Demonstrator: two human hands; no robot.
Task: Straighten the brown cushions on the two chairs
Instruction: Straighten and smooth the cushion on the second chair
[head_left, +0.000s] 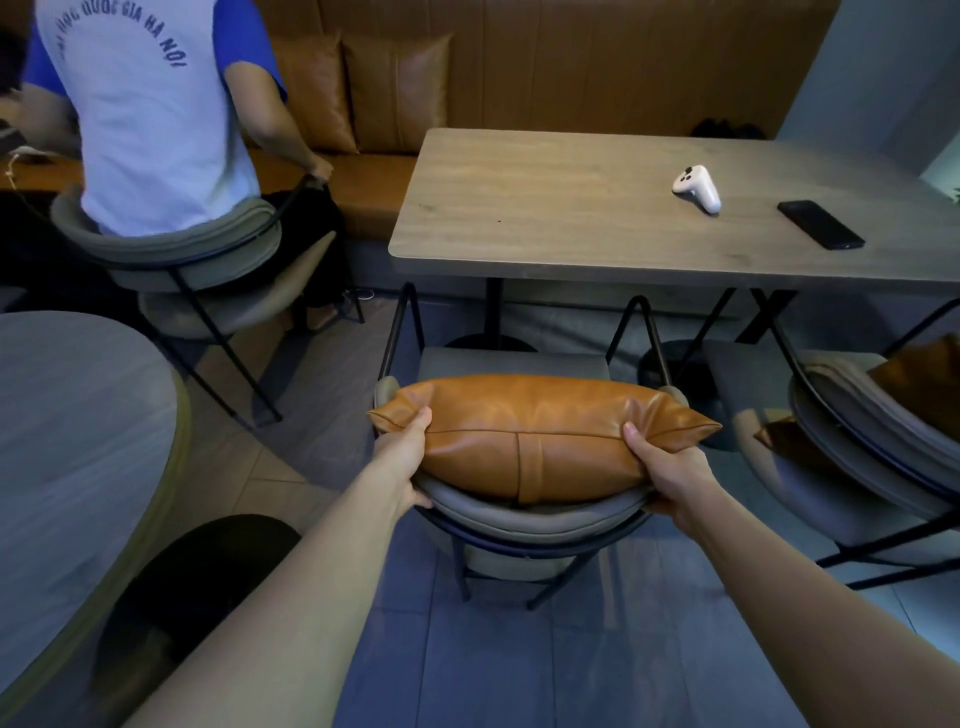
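Note:
A brown leather cushion (535, 431) lies across the top of the backrest of the grey chair (524, 519) straight in front of me. My left hand (408, 460) grips its left end, thumb on top. My right hand (667, 475) grips its right end the same way. A second brown cushion (922, 376) rests on the seat of another grey chair (857, 431) at the right edge, partly cut off by the frame.
A wooden table (571, 208) stands behind both chairs, with a white controller (698, 188) and a black phone (821, 224) on it. A person in a white and blue shirt (150, 114) sits at upper left. A round grey table (67, 426) is close on my left. A brown bench (571, 67) lines the wall.

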